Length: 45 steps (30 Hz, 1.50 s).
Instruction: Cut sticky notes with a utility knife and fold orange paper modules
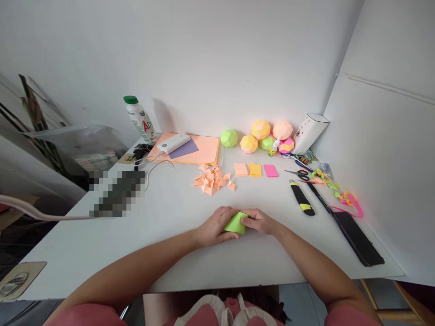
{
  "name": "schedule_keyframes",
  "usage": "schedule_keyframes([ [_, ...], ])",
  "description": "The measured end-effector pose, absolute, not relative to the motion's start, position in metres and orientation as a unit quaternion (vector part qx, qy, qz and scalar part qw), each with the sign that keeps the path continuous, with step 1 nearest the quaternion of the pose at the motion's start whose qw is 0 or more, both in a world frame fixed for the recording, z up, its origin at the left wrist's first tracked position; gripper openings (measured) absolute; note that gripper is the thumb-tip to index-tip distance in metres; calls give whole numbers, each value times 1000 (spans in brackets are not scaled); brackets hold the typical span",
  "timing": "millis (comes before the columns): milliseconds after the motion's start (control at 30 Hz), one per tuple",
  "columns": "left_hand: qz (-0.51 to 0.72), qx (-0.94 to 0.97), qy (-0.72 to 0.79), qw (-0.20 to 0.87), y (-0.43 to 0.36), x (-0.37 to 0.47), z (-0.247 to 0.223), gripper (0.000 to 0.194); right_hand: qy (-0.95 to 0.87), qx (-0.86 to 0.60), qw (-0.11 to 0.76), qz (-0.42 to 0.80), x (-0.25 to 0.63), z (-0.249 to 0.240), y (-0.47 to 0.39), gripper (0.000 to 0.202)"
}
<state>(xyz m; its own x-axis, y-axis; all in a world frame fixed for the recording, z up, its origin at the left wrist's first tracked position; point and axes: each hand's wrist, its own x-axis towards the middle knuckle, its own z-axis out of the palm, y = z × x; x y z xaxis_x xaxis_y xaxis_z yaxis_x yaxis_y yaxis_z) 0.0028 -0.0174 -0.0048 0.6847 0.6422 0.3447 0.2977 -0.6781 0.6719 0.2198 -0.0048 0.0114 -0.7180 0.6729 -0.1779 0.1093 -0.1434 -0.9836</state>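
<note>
Near the table's front, a lime-green piece of paper [234,224] is held between my two hands. My left hand [215,226] grips it from the left, thumb below and fingers over the top. On its right edge, my right hand [260,221] pinches it between thumb and fingers. The paper looks bent or stacked; I cannot tell how many sheets there are. Beyond my hands lies a heap of folded peach paper pieces [211,180]. To its right sit small stacks of peach paper [241,169], orange paper [255,170] and pink paper [271,170].
Faceted paper balls [261,130] are piled by the wall, with a small glue bottle [273,147] in front. Scissors [299,174], a utility knife [302,198] and a black flat device [357,237] lie right. A power bank [174,143] and a white bottle [140,120] stand back left.
</note>
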Motion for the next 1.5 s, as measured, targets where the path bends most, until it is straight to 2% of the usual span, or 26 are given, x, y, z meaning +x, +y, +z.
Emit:
schedule_keyframes([
  [167, 332, 838, 339, 269, -18, 4, -8, 61, -578, -340, 256, 696, 217, 14, -6, 30],
  [400, 348, 831, 357, 248, -19, 5, -8, 60, -587, -338, 254, 690, 216, 16, -5, 30],
  [733, 243, 892, 285, 254, -18, 5, 0, 61, -633, -347, 266, 639, 216, 12, -4, 39],
  [1067, 295, 855, 335, 263, -17, 5, -4, 51, -614, -355, 270, 651, 216, 14, -8, 31],
  [1233, 264, 872, 307, 277, -18, 5, 1, 35, -646, -362, 252, 623, 217, 10, -7, 33],
  [1500, 277, 867, 312, 273, -17, 5, 0, 30, -644, -370, 244, 624, 216, 11, -6, 34],
])
